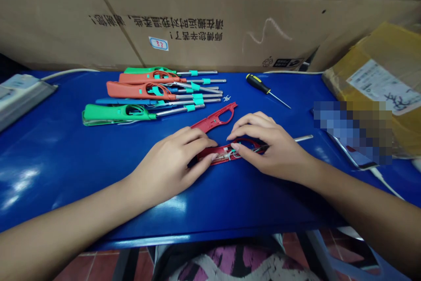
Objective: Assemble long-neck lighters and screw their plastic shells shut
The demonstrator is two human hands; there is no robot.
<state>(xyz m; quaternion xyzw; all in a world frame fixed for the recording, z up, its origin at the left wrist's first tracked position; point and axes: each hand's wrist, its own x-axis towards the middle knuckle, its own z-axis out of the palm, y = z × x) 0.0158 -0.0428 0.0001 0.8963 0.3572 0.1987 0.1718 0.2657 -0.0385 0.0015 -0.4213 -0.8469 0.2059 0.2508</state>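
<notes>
An opened red long-neck lighter (217, 158) lies on the blue table, its inside facing up with thin wires and a clear inner part showing. My left hand (179, 154) holds the handle end between thumb and fingers. At the trigger end, my right hand (272, 147) has its thumb on the inner parts, and its curled fingers reach over the housing. The lighter's metal tube (304, 138) sticks out to the right behind that hand. Just beyond my left hand rests the separate red cover half (215, 119), partly hidden by the fingers.
Several green, orange and blue lighters (141, 91) lie in a group at the back left. Small screws (226, 98) sit beside their tubes. A screwdriver (259, 84) lies at the back. Right are a phone (353, 151) and a taped parcel (371, 70); a large carton (184, 22) stands behind.
</notes>
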